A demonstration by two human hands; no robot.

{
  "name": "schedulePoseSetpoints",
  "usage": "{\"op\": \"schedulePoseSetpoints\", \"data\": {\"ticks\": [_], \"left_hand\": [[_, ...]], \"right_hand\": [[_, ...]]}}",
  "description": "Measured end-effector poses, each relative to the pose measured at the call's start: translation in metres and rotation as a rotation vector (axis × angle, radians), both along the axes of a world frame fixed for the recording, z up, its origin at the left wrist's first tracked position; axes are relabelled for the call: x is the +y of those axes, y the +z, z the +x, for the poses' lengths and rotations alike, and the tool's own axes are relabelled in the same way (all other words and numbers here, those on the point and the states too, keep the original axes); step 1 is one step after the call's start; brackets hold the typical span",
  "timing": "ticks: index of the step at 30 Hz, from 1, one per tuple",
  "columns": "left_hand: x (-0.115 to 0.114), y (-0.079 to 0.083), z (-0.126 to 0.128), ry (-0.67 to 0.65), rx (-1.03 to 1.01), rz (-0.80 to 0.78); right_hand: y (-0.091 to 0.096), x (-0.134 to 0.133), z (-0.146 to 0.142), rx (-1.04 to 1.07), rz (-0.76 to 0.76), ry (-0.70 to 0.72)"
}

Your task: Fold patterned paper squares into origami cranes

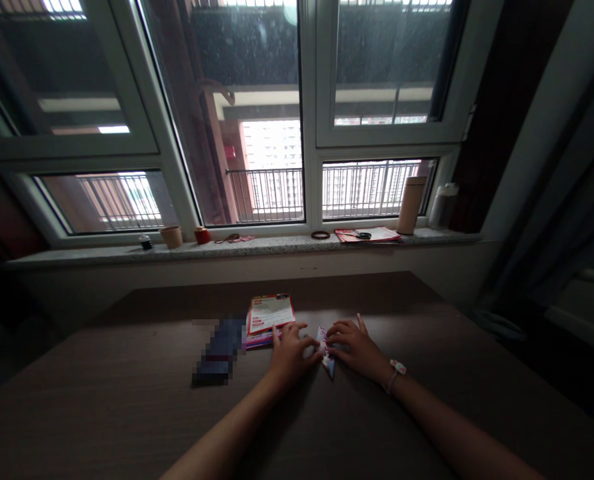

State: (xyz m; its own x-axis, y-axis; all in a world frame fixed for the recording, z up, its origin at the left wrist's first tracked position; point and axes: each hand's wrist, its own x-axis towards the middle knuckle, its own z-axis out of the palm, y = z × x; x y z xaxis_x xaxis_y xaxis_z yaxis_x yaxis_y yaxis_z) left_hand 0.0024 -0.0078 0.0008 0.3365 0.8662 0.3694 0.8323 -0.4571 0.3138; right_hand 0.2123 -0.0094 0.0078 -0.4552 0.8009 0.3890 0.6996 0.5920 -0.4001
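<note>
A narrow piece of folded paper [329, 367], pointed at both ends and printed in white, purple and blue, lies on the brown table between my hands. My left hand [293, 350] pinches its left edge with thumb and fingertips. From the other side, the bent fingers of my right hand [359, 348] press on its right edge, with one finger raised. A bracelet [397, 367] is on my right wrist. Just beyond my left hand sits a stack of printed sheets [271, 313], a red-bordered one on top.
A dark pixelated object [220, 351] lies left of the stack. On the stone windowsill [277, 246] stand a paper cup [171, 237], a red spool [202, 235], a small dark bottle [145, 242], a tan flask [411, 205] and papers with scissors [361, 235] on them.
</note>
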Motion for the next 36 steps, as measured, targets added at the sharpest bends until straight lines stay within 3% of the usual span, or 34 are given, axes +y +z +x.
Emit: {"op": "schedulePoseSetpoints", "data": {"ticks": [7, 17, 36], "left_hand": [[0.0027, -0.0035, -0.0003, -0.031, 0.006, 0.011], [-0.0028, 0.0012, 0.0018, -0.029, 0.051, 0.013], [-0.0002, -0.0041, 0.0019, -0.037, 0.006, 0.014]], "right_hand": [[-0.0026, 0.0023, 0.0027, 0.013, 0.013, 0.064], [-0.0007, 0.0012, 0.0031, 0.003, 0.003, 0.042], [-0.0092, 0.0053, 0.0037, 0.029, -0.037, 0.014]]}}
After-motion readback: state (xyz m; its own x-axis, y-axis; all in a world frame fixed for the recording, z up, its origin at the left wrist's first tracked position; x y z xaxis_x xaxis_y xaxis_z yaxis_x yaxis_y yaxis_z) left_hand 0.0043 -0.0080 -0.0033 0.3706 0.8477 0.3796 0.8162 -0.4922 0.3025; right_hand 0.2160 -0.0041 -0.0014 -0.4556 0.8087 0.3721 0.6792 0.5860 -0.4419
